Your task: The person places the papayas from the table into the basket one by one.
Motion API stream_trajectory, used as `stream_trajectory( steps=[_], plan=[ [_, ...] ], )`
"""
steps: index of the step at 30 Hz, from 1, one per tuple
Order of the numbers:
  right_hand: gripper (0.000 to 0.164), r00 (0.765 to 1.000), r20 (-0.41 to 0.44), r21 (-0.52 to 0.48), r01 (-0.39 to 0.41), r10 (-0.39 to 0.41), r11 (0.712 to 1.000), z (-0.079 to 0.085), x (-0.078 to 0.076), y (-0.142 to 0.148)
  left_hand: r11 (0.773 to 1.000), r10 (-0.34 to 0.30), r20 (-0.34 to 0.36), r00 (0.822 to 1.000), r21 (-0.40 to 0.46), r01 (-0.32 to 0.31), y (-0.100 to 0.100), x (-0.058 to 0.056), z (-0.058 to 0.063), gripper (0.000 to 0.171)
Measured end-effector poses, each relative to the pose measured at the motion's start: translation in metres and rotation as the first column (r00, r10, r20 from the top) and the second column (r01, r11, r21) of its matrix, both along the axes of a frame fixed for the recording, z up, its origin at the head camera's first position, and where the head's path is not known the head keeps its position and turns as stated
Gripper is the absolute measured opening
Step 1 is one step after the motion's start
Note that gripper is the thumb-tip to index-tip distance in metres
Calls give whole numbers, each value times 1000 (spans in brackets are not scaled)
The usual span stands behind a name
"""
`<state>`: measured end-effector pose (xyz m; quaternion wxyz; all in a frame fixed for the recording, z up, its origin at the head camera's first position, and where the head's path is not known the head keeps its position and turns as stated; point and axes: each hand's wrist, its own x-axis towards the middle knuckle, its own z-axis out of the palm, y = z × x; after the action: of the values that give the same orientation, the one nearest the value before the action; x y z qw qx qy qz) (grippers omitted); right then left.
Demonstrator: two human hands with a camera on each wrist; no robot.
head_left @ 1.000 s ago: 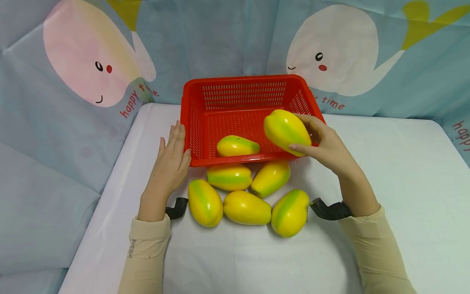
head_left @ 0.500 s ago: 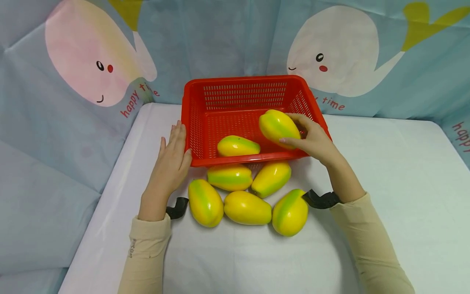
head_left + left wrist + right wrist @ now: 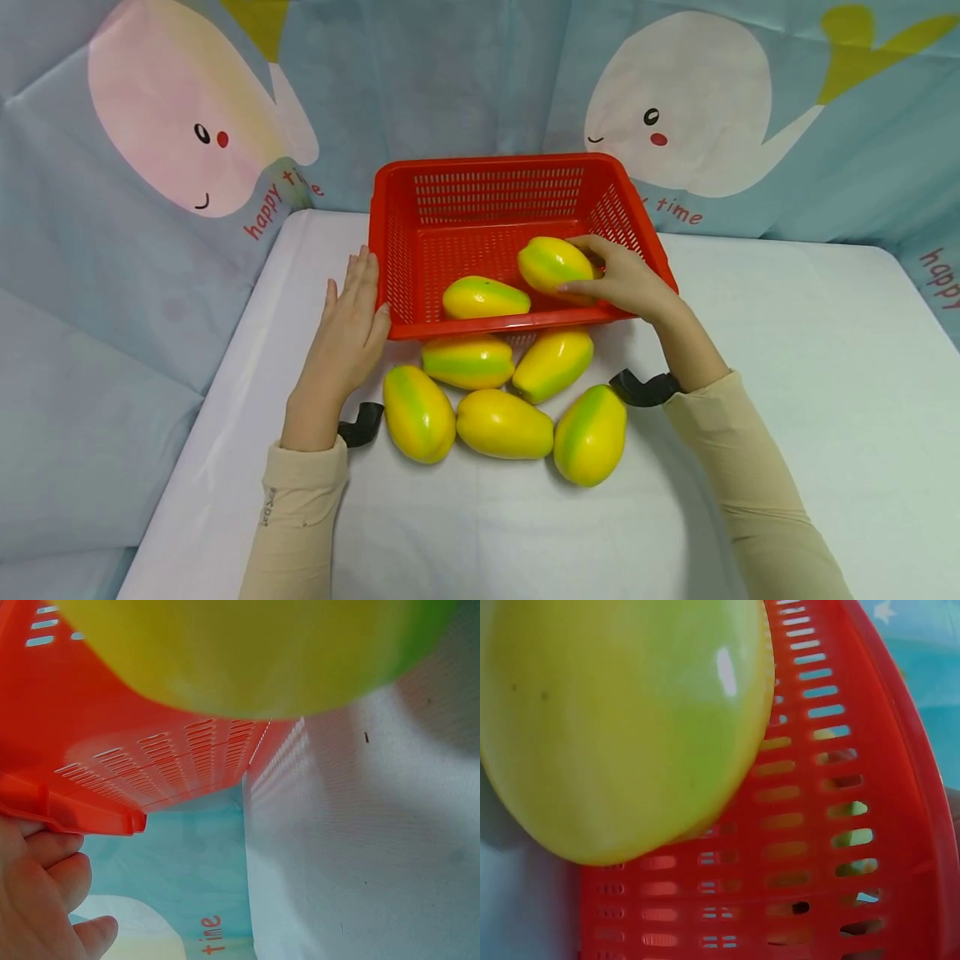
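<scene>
In the head view my right hand (image 3: 628, 279) grips a yellow papaya (image 3: 553, 265) with a green stripe, thumb on the near side and fingers behind it. It holds this papaya low inside the red basket (image 3: 525, 320), at the right. Another papaya (image 3: 483, 298) lies in the basket beside it, near the front wall. My left hand (image 3: 341, 329) rests with straight fingers along the basket's left outer side; in the left wrist view its fingers (image 3: 64, 874) touch the rim. How far the held papaya is from the basket floor is hidden.
Several papayas lie on the white table (image 3: 480, 533) before the basket, among them one papaya (image 3: 468, 362) close under its front rim and another papaya (image 3: 591, 435) near my right wrist. A blue printed cloth (image 3: 465, 75) hangs behind the basket.
My right hand has moved the papaya left and down, from above the basket's right front edge to low inside it, beside the other papaya. The left hand has stayed in place.
</scene>
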<state>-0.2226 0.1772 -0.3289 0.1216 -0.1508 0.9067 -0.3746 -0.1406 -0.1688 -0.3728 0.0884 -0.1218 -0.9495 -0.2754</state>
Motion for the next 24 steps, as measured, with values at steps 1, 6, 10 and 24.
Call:
stream_trajectory(
  steps=[1, 6, 10, 24],
  plan=[
    [65, 1000, 3, 9, 0, 0, 1000, 0, -1, 1, 1000, -2, -1, 1000, 1, 2, 0, 0, 0, 61],
    [64, 1000, 21, 10, -14, 14, 1000, -2, -5, 4, 1000, -4, -4, 1000, -2, 4, 0, -1, -1, 61],
    [64, 999, 29, 46, -33, 32, 998, -4, -7, 3, 1000, 2, -3, 1000, -7, -2, 0, 0, 0, 61],
    [67, 998, 39, 174, -50, 44, 983, -5, -4, 0, 1000, 0, -2, 1000, -10, 0, 1, 1, -1, 61]
  ],
)
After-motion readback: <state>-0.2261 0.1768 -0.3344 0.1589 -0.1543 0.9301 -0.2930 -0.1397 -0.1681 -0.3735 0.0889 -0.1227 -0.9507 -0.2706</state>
